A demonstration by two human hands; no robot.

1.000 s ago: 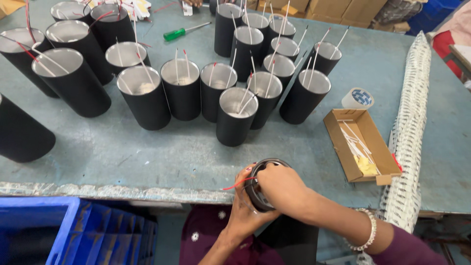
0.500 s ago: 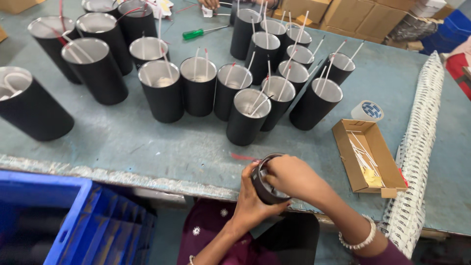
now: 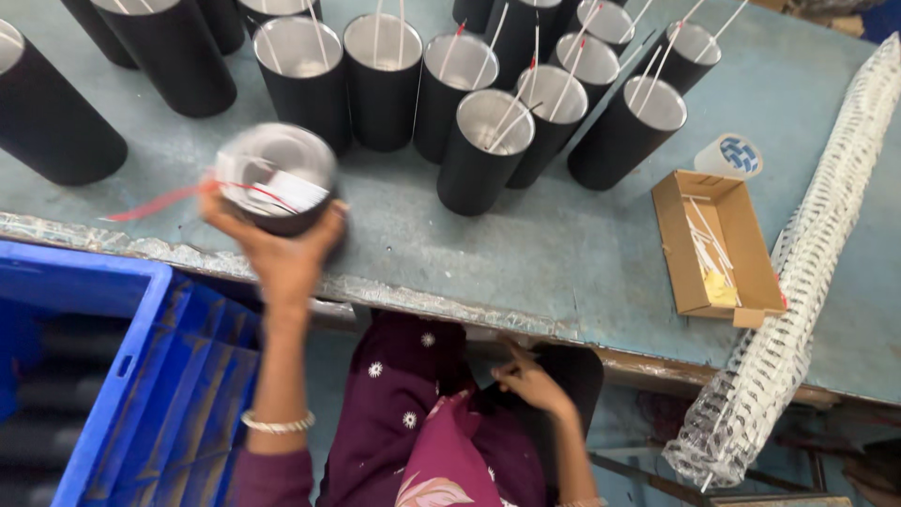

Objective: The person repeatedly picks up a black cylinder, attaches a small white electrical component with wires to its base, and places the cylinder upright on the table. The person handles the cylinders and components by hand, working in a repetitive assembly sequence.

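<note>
One head-worn camera looks steeply down, close over the table point(image 3: 563, 253) edge.

Matt black tube point(image 3: 277, 183) with shiny metal lining, worn painted table point(image 3: 582, 244), brown cardboard box point(image 3: 718, 244)

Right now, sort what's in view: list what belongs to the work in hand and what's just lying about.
In the work:
- left hand
- black tube it holds, with red wire
- standing black tubes with white sticks
- right hand, down at the lap, holding nothing visible

Lying about:
- cardboard box of white strips
- tape roll
- wrapped bundle
- blue crate
</note>
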